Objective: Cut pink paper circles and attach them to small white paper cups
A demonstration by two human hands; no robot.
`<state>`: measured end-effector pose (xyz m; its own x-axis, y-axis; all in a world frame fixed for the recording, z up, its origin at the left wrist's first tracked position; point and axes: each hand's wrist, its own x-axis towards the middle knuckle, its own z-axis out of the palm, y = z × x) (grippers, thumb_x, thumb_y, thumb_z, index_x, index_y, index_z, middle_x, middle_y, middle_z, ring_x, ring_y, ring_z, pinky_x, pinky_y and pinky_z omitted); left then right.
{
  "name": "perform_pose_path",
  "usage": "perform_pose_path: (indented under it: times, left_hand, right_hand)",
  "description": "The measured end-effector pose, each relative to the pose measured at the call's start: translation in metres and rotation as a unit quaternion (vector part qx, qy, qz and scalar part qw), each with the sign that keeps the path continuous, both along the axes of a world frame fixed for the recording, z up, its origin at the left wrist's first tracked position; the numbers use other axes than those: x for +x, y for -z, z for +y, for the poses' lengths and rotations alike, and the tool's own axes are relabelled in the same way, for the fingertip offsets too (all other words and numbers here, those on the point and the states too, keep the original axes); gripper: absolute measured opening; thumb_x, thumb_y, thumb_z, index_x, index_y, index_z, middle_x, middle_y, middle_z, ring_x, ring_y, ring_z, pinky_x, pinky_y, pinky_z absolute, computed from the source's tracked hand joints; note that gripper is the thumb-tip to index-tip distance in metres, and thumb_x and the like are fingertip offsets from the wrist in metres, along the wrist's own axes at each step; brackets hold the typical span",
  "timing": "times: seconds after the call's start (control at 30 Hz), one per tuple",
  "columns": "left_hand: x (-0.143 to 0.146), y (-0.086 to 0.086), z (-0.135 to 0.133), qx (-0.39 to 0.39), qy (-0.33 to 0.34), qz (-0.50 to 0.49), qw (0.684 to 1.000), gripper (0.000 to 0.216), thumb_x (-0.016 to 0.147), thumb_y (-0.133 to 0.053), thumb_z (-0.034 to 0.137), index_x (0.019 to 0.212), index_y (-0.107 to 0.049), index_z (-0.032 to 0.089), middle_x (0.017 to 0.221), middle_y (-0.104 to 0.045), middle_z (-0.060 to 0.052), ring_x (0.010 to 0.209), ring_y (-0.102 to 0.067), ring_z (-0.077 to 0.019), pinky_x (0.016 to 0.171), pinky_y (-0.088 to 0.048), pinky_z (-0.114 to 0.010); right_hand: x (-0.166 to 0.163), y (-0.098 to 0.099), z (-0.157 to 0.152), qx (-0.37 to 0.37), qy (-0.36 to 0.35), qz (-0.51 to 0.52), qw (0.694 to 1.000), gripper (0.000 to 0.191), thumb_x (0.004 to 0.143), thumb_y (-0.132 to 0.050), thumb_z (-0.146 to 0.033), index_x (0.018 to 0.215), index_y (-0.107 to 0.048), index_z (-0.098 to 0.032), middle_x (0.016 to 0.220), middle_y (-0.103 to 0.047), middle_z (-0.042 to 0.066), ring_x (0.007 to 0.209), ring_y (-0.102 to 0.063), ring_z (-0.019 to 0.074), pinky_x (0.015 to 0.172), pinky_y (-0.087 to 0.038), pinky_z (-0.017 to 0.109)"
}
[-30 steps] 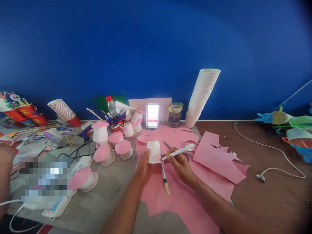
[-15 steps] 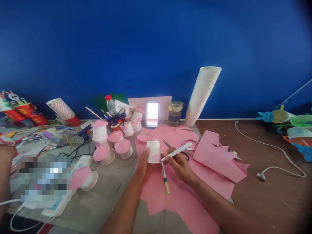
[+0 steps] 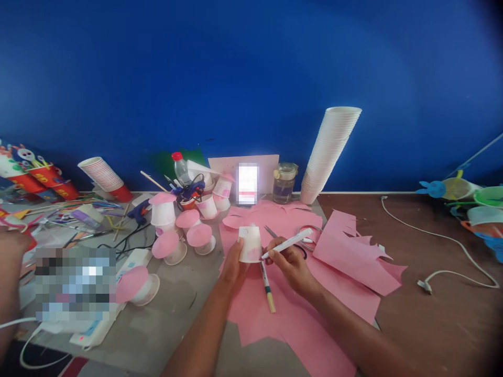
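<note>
My left hand [image 3: 233,266] is closed around the left side of a white paper cup [image 3: 249,242], which is upside down with its rim at the bottom. Faint pink marks show on the cup's side. In my right hand [image 3: 290,263] is a white marker [image 3: 288,242], its tip at the cup's lower right edge. Below the cup, a second marker [image 3: 268,289] with a tan end lies on pink paper [image 3: 257,319]. Scissors [image 3: 302,253] lie partly hidden behind my right hand.
Several cups with pink paper discs [image 3: 199,236] stand to the left. A tall stack of paper cups [image 3: 330,157], a glass jar [image 3: 284,186] and a lit phone [image 3: 247,183] stand at the back. A power strip [image 3: 102,319] and another person's arm [image 3: 10,283] are at left.
The whole view has shifted slightly to the right. Both hands keep their hold, and the marker tip stays at the cup's lower right edge.
</note>
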<state>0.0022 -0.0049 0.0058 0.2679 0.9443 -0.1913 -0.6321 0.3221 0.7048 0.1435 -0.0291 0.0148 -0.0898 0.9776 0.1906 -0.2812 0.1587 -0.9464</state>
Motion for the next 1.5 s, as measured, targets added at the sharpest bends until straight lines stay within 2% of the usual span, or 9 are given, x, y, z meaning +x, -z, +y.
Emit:
perform_pose_path:
  times: [0.17, 0.33, 0.73, 0.9, 1.23, 1.5]
  left_hand:
    - [0.0007, 0.002, 0.0005, -0.004, -0.014, 0.008, 1.0, 0.034, 0.077, -0.064, 0.045, 0.09, -0.066, 0.013, 0.081, -0.069, -0.008, 0.083, -0.064, -0.0234, 0.074, -0.051, -0.033]
    - [0.0007, 0.0015, 0.0003, 0.02, 0.0, 0.02, 1.0, 0.032, 0.08, -0.06, 0.044, 0.093, -0.067, 0.015, 0.083, -0.069, -0.009, 0.089, -0.063, -0.0255, 0.076, -0.051, -0.034]
    - [0.0012, -0.0014, 0.0005, 0.004, -0.021, 0.007, 1.0, 0.034, 0.078, -0.063, 0.043, 0.098, -0.066, 0.017, 0.093, -0.07, -0.008, 0.095, -0.063, -0.0247, 0.079, -0.053, -0.033]
    - [0.0019, -0.0028, 0.0003, -0.013, -0.022, 0.01, 1.0, 0.031, 0.074, -0.067, 0.043, 0.087, -0.067, 0.015, 0.082, -0.07, -0.008, 0.093, -0.063, -0.025, 0.079, -0.053, -0.032]
    - [0.0015, -0.0007, 0.0004, -0.004, -0.011, -0.011, 1.0, 0.035, 0.078, -0.063, 0.043, 0.099, -0.065, 0.014, 0.092, -0.07, -0.007, 0.092, -0.063, -0.022, 0.081, -0.051, -0.03]
    - [0.0017, 0.0002, 0.0009, -0.005, -0.024, -0.013, 1.0, 0.032, 0.076, -0.066, 0.041, 0.095, -0.066, 0.014, 0.089, -0.07, -0.006, 0.091, -0.064, -0.0215, 0.083, -0.05, -0.031]
  right_hand:
    - [0.0004, -0.0007, -0.0006, 0.003, -0.014, -0.011, 1.0, 0.021, 0.082, -0.062, -0.039, 0.076, -0.058, -0.02, 0.066, -0.056, -0.001, 0.062, -0.053, 0.0123, 0.061, -0.044, 0.027]
    - [0.0005, 0.0008, 0.0005, -0.001, 0.027, 0.007, 1.0, 0.018, 0.084, -0.06, -0.037, 0.078, -0.057, -0.021, 0.067, -0.056, -0.002, 0.066, -0.056, 0.014, 0.066, -0.046, 0.029]
    - [-0.0011, 0.0039, 0.0018, 0.01, 0.052, 0.028, 0.998, 0.015, 0.086, -0.058, -0.036, 0.082, -0.057, -0.021, 0.07, -0.059, -0.001, 0.07, -0.058, 0.0156, 0.069, -0.048, 0.031]
    - [-0.0006, 0.005, 0.0013, 0.006, 0.049, 0.015, 0.999, 0.016, 0.086, -0.059, -0.036, 0.08, -0.057, -0.021, 0.07, -0.059, -0.001, 0.069, -0.058, 0.0153, 0.068, -0.048, 0.031]
    - [-0.0013, 0.0008, 0.0008, 0.005, 0.057, 0.017, 0.998, 0.018, 0.085, -0.059, -0.039, 0.079, -0.056, -0.022, 0.071, -0.06, 0.0, 0.069, -0.057, 0.0162, 0.069, -0.048, 0.033]
    - [-0.0038, 0.0026, -0.0008, -0.014, 0.074, 0.028, 0.997, 0.018, 0.085, -0.059, -0.039, 0.081, -0.056, -0.022, 0.07, -0.061, -0.001, 0.069, -0.059, 0.016, 0.071, -0.049, 0.033]
